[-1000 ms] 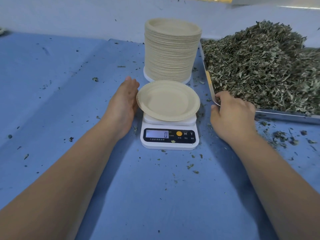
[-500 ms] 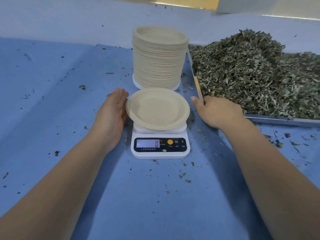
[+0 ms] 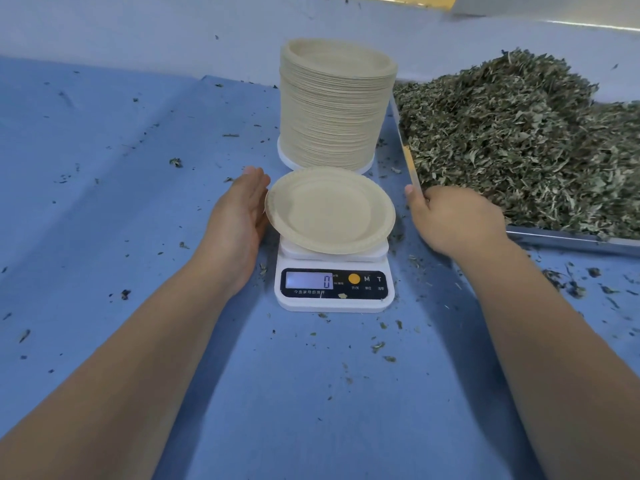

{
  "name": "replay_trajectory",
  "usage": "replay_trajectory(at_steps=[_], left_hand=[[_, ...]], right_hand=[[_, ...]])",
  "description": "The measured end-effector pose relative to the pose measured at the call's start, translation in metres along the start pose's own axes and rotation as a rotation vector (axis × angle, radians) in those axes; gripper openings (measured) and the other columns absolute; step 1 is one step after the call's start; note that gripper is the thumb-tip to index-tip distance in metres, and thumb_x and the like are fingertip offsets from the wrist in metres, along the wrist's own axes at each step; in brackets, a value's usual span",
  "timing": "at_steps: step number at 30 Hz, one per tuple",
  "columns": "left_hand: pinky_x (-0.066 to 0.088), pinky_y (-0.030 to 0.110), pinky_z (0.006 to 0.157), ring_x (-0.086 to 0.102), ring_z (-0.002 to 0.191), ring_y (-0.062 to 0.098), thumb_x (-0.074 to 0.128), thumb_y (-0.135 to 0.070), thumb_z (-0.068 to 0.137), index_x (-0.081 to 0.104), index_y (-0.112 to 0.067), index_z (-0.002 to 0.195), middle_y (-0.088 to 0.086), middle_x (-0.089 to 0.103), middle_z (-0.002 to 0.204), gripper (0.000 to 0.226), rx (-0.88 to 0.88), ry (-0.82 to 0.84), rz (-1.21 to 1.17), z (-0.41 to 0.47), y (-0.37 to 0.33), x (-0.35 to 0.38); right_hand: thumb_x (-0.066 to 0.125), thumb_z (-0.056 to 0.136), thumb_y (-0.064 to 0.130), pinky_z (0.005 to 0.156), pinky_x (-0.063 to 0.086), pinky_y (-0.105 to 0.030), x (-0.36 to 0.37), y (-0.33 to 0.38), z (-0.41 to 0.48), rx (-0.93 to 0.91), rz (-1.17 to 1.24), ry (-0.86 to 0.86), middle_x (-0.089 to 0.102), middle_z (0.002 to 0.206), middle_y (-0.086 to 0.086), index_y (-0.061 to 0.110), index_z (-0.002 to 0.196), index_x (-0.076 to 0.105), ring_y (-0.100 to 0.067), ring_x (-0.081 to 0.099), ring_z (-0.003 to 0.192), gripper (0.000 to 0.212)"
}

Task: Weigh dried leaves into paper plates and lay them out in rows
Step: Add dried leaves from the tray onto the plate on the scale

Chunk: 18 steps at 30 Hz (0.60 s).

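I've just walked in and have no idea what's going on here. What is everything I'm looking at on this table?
paper plate: one, beige, empty, on the scale.
scale: one, white, mid-table, display reads 0.
plate stack: one tall pile, beige, behind the scale.
dried leaves: one big heap, grey-green, in the tray.
metal tray: one, silver, right of the scale.
leaf crumbs: many, dark green, scattered on the cloth.
blue cloth: one, covering the table.
left hand: open, beside the plate's left rim.
right hand: holds the tray's near-left corner, thumb along its edge.
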<state>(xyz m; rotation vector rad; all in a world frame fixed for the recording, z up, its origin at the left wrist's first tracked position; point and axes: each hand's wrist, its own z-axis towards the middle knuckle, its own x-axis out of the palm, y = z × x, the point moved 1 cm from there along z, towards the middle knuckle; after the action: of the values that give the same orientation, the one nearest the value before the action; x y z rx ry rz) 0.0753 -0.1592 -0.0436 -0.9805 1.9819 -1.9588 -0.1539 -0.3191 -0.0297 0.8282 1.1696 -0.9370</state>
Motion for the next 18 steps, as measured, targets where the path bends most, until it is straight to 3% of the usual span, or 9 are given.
replay_trajectory(at_steps=[5, 9, 10, 12, 14, 18], left_hand=[[0.030, 0.035, 0.123, 0.042, 0.145, 0.008, 0.039, -0.045, 0.109, 0.037, -0.017, 0.157, -0.005, 0.041, 0.161, 0.056, -0.009, 0.003, 0.016, 0.001, 0.001, -0.001], [0.035, 0.032, 0.119, 0.047, 0.139, 0.005, 0.040, -0.046, 0.108, 0.041, -0.019, 0.155, -0.007, 0.045, 0.157, 0.054, 0.000, 0.027, 0.024, 0.007, 0.005, -0.003], [0.039, 0.029, 0.113, 0.053, 0.131, 0.000, 0.040, -0.047, 0.108, 0.047, -0.021, 0.150, -0.011, 0.053, 0.151, 0.050, 0.010, 0.033, 0.034, 0.009, 0.007, -0.004], [0.048, 0.020, 0.092, 0.066, 0.099, -0.011, 0.043, -0.047, 0.106, 0.064, -0.030, 0.117, -0.025, 0.073, 0.110, 0.029, 0.009, 0.025, 0.067, 0.013, 0.012, -0.007], [0.050, 0.018, 0.075, 0.064, 0.070, -0.008, 0.049, -0.047, 0.101, 0.056, -0.035, 0.082, -0.025, 0.067, 0.074, 0.024, 0.006, 0.009, 0.067, 0.011, 0.013, -0.005], [0.033, 0.027, 0.069, 0.041, 0.070, 0.002, 0.061, -0.055, 0.073, 0.046, -0.039, 0.070, -0.018, 0.043, 0.077, 0.023, 0.017, 0.002, 0.042, 0.009, 0.008, -0.003]], right_hand=[[0.030, 0.104, 0.058, 0.053, 0.034, -0.031, -0.002, -0.006, 0.010, 0.017, 0.127, 0.015, 0.050, 0.061, -0.009, 0.010, 0.063, 0.046, -0.029, 0.049, 0.056, 0.065], [0.047, 0.102, 0.043, 0.048, 0.024, -0.026, -0.010, -0.008, 0.023, 0.052, 0.258, -0.141, 0.038, 0.049, -0.007, 0.012, 0.056, 0.039, -0.028, 0.038, 0.046, 0.056], [0.047, 0.102, 0.040, 0.048, 0.023, -0.025, -0.011, -0.008, 0.026, 0.060, 0.253, -0.167, 0.037, 0.049, -0.007, 0.013, 0.055, 0.038, -0.028, 0.037, 0.045, 0.055], [0.047, 0.102, 0.036, 0.048, 0.023, -0.025, -0.011, -0.007, 0.031, 0.082, 0.242, -0.156, 0.040, 0.050, -0.007, 0.013, 0.055, 0.039, -0.027, 0.040, 0.046, 0.053], [0.046, 0.102, 0.036, 0.048, 0.025, -0.025, -0.013, -0.006, 0.033, 0.106, 0.244, -0.143, 0.043, 0.052, -0.008, 0.011, 0.057, 0.042, -0.027, 0.042, 0.047, 0.052], [0.044, 0.103, 0.039, 0.046, 0.024, -0.029, -0.031, 0.005, 0.032, 0.100, 0.361, -0.295, 0.041, 0.052, -0.008, 0.010, 0.060, 0.041, -0.025, 0.038, 0.048, 0.052]])
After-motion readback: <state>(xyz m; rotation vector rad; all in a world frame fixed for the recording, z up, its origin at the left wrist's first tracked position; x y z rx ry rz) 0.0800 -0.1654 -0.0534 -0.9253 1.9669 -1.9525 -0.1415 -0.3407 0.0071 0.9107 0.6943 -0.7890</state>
